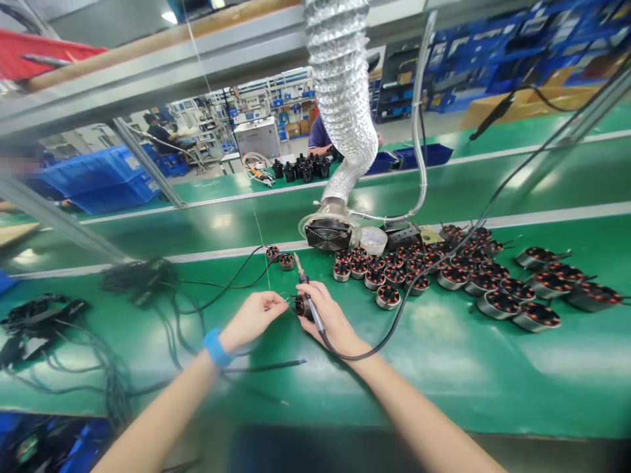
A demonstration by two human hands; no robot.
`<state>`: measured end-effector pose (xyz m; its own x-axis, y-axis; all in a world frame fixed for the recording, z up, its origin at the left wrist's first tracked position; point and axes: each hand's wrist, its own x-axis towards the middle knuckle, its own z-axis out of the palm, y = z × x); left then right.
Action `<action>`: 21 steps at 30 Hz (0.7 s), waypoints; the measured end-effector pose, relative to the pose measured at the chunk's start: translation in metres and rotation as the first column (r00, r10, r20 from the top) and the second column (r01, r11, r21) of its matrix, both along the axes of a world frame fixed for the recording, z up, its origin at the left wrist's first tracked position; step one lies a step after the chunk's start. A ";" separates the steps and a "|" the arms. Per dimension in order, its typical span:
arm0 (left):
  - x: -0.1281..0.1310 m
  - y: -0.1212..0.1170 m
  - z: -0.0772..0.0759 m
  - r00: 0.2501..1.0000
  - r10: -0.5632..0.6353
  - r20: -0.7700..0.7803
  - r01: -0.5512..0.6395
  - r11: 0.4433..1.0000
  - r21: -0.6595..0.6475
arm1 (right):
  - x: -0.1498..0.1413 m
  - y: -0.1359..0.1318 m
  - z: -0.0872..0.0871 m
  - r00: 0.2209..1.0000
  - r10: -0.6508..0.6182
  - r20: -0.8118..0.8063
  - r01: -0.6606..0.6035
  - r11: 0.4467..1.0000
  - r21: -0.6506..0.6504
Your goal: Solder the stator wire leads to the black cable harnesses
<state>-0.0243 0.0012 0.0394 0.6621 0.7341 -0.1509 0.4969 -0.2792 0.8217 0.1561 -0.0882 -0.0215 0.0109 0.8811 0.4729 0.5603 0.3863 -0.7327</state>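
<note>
Green tabletop (468, 378) fills the lower frame, with copper-wound coil parts (388, 297) clustered at right and black cables (140, 279) at left. At centre, the person's right hand (332, 322) grips a soldering iron (315, 315) together with one round part (300, 306); the left hand (256, 318), wearing a blue wristband (217, 348), pinches a thin wire (282, 295) just beside it.

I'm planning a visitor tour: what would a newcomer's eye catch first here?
Probably the crinkled silver duct, hanging from top centre down to a black fan near the back of the green bench. Next, the crowd of round metal parts with orange windings on the bench's right side. Then, near the middle, the right hand holding a soldering iron, beside the left hand with its blue wristband.
</note>
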 end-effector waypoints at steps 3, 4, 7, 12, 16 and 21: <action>0.004 -0.003 -0.008 0.999 -0.015 -0.045 0.015 1.000 0.002 | 0.001 0.001 -0.003 0.999 0.018 0.041 -0.017 1.000 -0.014; 0.007 -0.004 -0.010 0.997 -0.016 -0.080 0.019 0.999 0.037 | 0.000 0.002 -0.004 0.999 0.017 0.046 -0.017 1.000 -0.019; 0.015 -0.006 -0.012 0.983 -0.028 -0.184 0.061 0.982 0.176 | -0.003 0.002 -0.005 0.997 0.011 0.080 -0.009 1.000 -0.029; 0.024 0.000 -0.010 0.981 -0.043 -0.191 0.078 0.981 0.179 | -0.003 0.001 -0.003 0.995 0.016 0.094 -0.013 0.999 -0.029; 0.023 0.003 -0.008 0.969 -0.053 -0.240 0.104 0.973 0.207 | -0.002 0.003 -0.005 0.997 -0.003 0.080 0.006 0.999 -0.032; 0.017 -0.001 -0.010 0.917 -0.027 -0.399 0.196 0.900 0.390 | -0.004 0.003 -0.005 0.994 -0.014 0.111 0.018 0.999 -0.036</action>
